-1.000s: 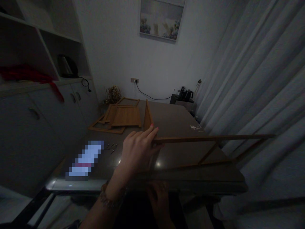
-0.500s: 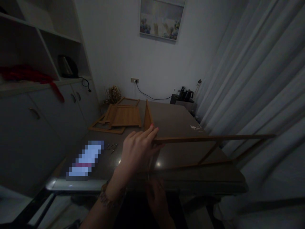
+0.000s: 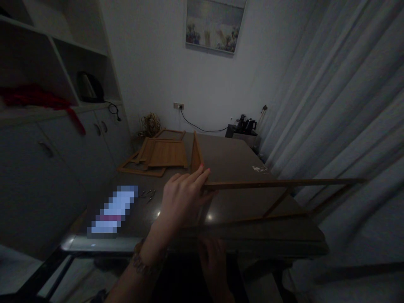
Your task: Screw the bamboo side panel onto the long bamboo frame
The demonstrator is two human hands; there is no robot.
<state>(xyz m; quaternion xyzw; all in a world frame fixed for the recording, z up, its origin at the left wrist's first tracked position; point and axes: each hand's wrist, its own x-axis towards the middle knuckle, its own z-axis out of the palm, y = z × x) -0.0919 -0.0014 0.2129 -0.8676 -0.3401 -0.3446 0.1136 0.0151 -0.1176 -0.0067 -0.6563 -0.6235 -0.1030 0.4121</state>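
My left hand [image 3: 184,193] is closed over the corner where a long wooden frame [image 3: 252,184] meets an upright wooden panel [image 3: 196,153]. The frame stands on its long side and reaches far to the right, with a crossbar near its far end. Lower down, at the near table edge, my right hand [image 3: 213,259] has its fingers curled close to the frame's bottom corner. Dim light hides what those fingers hold, if anything. Several small metal pieces of hardware [image 3: 148,195] lie left of my left hand, beside a blurred-out phone-like screen [image 3: 113,210].
Flat wooden panels [image 3: 167,153] and frames are stacked on the brown table [image 3: 225,151] at the back left. Small white scraps [image 3: 259,169] lie on the right. A white curtain [image 3: 331,105] hangs along the right side, near the frame's end. Cabinets [image 3: 69,168] stand left.
My right hand has shifted slightly to the right at the frame's lower corner. My left hand, the frame and the panel have stayed in place.
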